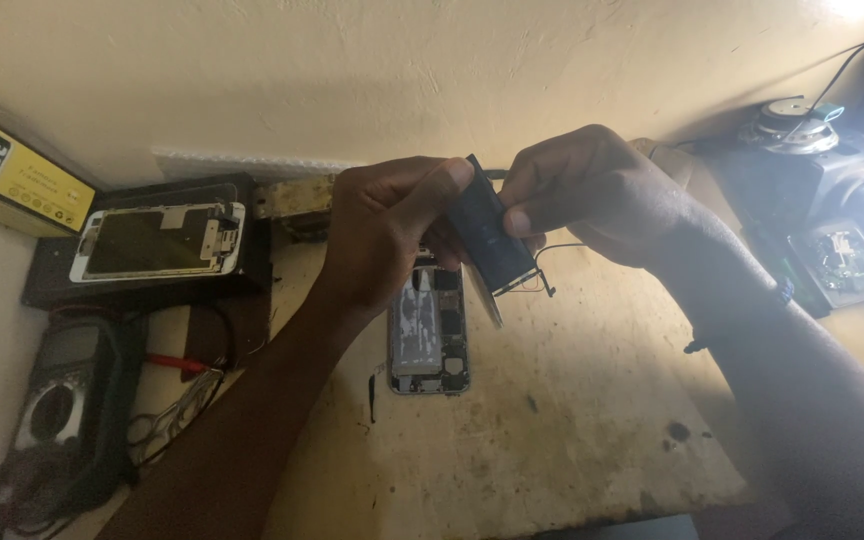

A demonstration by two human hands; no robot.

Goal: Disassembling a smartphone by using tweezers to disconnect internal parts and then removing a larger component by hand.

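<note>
Both hands pinch a flat black battery (490, 232) above the middle of the workbench (572, 400), left hand (384, 232) and right hand (580, 190) gripping opposite edges, tilted clear of the opened phone (430, 335) lying directly beneath.

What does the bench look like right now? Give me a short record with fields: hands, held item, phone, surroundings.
left hand: left hand grips the upper end of the battery
right hand: right hand pinches the same battery from the other side
held item: flat black phone battery, tilted, held above the bench
phone: opened phone body lies flat on the wooden board, below the hands
surroundings: detached screen panel at left rear; multimeter at left; tweezers beside it
</note>
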